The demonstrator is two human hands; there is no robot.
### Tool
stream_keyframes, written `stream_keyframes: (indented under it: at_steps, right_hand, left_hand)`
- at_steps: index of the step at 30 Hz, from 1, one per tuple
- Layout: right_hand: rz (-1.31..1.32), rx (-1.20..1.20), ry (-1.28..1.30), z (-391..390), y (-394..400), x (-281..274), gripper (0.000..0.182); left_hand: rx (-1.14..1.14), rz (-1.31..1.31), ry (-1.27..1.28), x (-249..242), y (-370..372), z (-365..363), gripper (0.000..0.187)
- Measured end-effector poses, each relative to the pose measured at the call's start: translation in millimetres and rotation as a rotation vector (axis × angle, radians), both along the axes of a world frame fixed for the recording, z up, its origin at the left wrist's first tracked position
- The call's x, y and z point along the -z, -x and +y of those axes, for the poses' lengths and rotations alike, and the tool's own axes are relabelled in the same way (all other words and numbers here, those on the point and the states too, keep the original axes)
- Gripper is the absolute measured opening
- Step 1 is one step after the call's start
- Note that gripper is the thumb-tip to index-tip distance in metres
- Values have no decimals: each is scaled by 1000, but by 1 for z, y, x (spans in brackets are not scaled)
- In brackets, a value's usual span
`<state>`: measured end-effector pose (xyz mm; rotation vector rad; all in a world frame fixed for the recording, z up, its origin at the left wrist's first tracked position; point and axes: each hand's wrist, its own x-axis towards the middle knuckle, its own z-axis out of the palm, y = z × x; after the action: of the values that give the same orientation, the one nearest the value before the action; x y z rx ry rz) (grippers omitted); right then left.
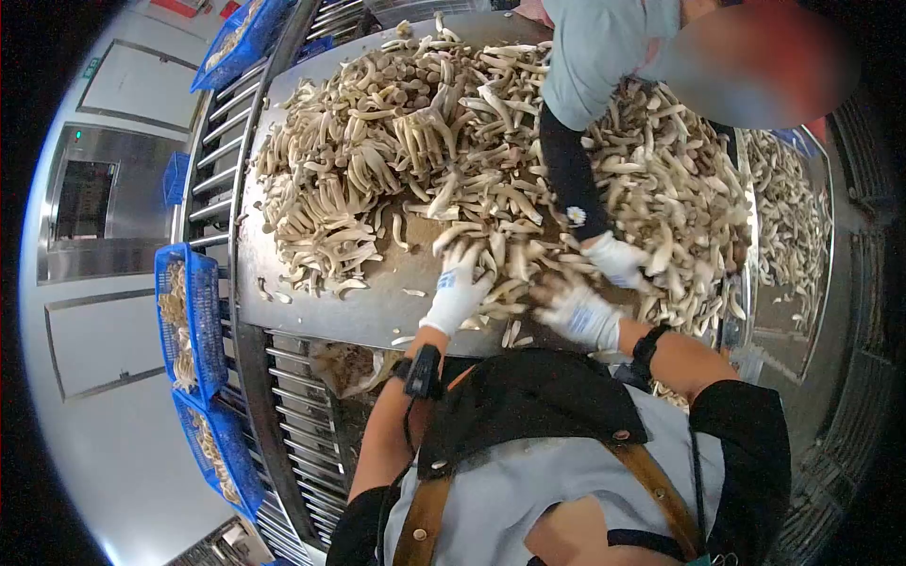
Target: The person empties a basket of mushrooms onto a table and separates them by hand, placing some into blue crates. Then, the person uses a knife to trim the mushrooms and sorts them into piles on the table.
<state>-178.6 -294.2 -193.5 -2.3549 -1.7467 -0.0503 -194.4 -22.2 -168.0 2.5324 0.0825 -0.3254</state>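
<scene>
A large pile of long-stemmed mushrooms point(377, 141) covers much of the metal table point(368, 316). My left hand point(456, 288), in a white glove, rests at the pile's near edge, its thumb apart from the fingers. Its fingertips touch a few mushrooms, and one pale mushroom point(459, 234) lies just beyond them. To the right, my right hand point(578, 311), also gloved, reaches over loose mushrooms point(514, 269); motion smears its fingers, and I cannot tell whether they grip one. A few cut pieces point(511, 334) lie by the table's near edge.
Across the table a co-worker's gloved hand point(615, 260) reaches into the right-hand mushrooms, close to my right hand. Blue baskets point(192, 321) holding mushrooms stand along the left, beside a roller conveyor point(215, 179). More mushrooms point(788, 226) lie on a surface at the far right.
</scene>
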Motion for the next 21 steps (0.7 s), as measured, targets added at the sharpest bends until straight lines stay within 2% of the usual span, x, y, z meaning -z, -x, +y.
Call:
stream_keyframes:
  at_steps: [1, 3, 4, 7, 9, 10, 12, 13, 14, 15, 17, 18, 20, 21]
  right_hand:
    - [260, 63, 222, -9, -26, 3, 29]
    - [119, 316, 133, -39, -50, 49, 26]
    - [84, 362, 132, -43, -55, 40, 28]
    - [44, 367, 10, -44, -66, -19, 29]
    - [96, 293, -18, -39, -56, -38, 28]
    - [298, 194, 111, -40, -43, -40, 28]
    - [423, 1, 272, -40, -8, -42, 29]
    - [345, -89, 310, -40, 7, -39, 30]
    - [236, -158, 180, -41, 25, -13, 30]
    - [138, -226, 54, -41, 41, 16, 30]
    - [213, -272, -17, -10, 33, 28, 30]
    - [255, -304, -41, 8, 20, 26, 30]
    - [255, -350, -142, 21, 1, 32, 31]
    - [240, -338, -91, 14, -5, 31, 31]
  left_hand:
    - [-131, -109, 41, 5, 8, 3, 70]
    - [-313, -291, 48, 8, 32, 24, 75]
    - [-318, -267, -51, 6, 51, 36, 84]
    - [-222, -89, -233, 11, 113, 57, 109]
    - [-109, 131, -326, 13, 136, 49, 116]
    - [-50, 62, -307, 24, 146, 44, 117]
    - [-14, -109, -284, 49, 148, 27, 110]
    - [-7, -203, -253, 68, 142, 21, 107]
    - [1, -164, -307, 70, 131, 16, 111]
    - [-37, -139, -331, 56, 111, 9, 104]
    - [1, -339, -364, 70, 73, 5, 99]
    - [64, -199, -276, 56, 45, 2, 93]
    - [81, -162, -221, 49, -6, -19, 81]
    - [84, -117, -229, 46, -31, -29, 78]
